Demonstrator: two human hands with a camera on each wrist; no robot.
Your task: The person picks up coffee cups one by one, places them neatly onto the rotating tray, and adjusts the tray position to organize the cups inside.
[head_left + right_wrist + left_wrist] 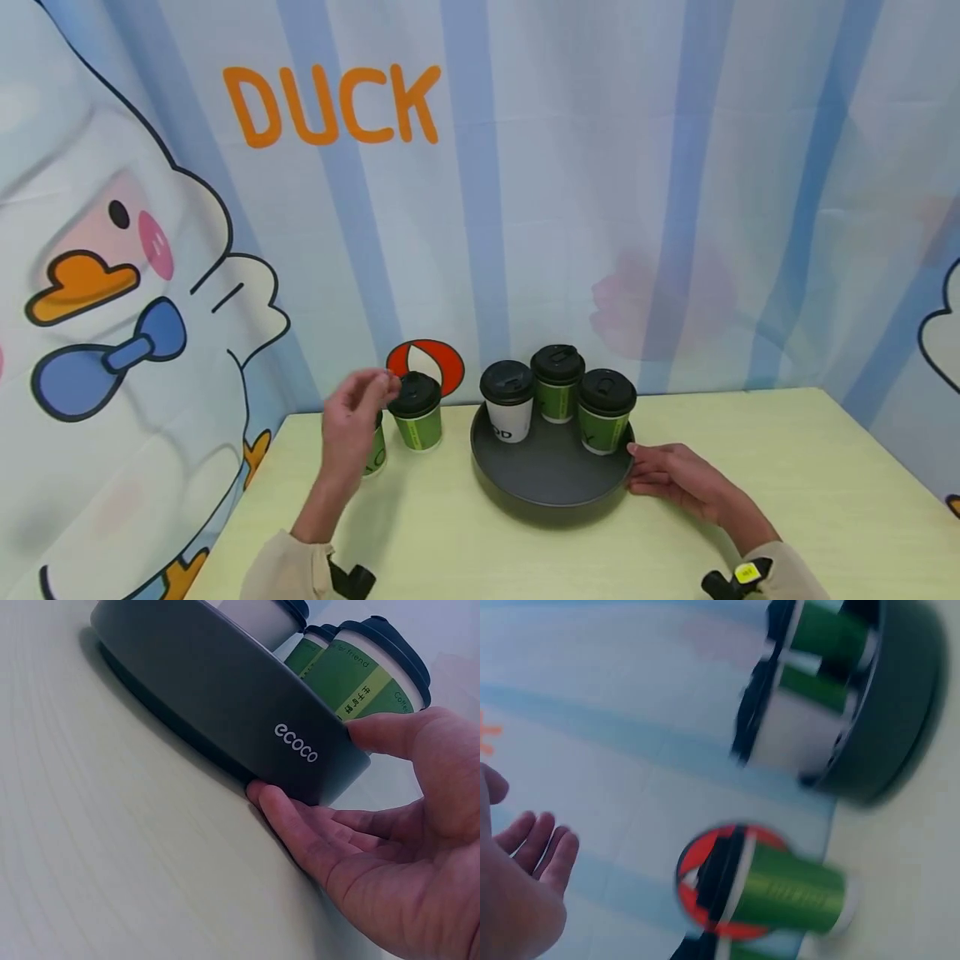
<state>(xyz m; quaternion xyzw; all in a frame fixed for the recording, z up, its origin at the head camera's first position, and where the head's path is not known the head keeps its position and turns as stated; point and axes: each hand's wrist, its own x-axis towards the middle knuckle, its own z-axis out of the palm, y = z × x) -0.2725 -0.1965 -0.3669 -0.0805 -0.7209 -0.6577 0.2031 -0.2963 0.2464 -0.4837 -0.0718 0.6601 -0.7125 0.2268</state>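
Observation:
My right hand (pixel 678 483) grips the side of a dark grey round tray (pixel 540 483), thumb at the rim and fingers under its edge. The right wrist view shows "ecoco" on the tray's outer wall (pixel 217 697). Inside it stand a white paper cup (pixel 510 421) and two green ones, one at the back (pixel 557 402) and one at the right (pixel 600 433), all with black lids. My left hand (pixel 348 429) hovers left of the tray, fingers loosely bent, holding nothing. Beside it stands a lidded green cup (pixel 420 429); another green cup (pixel 377 454) is partly hidden by that hand.
The pale yellow table (pixel 465 550) runs back to a printed curtain (pixel 555 208) with blue stripes and the word DUCK. A large duck picture (pixel 135 333) covers the left side.

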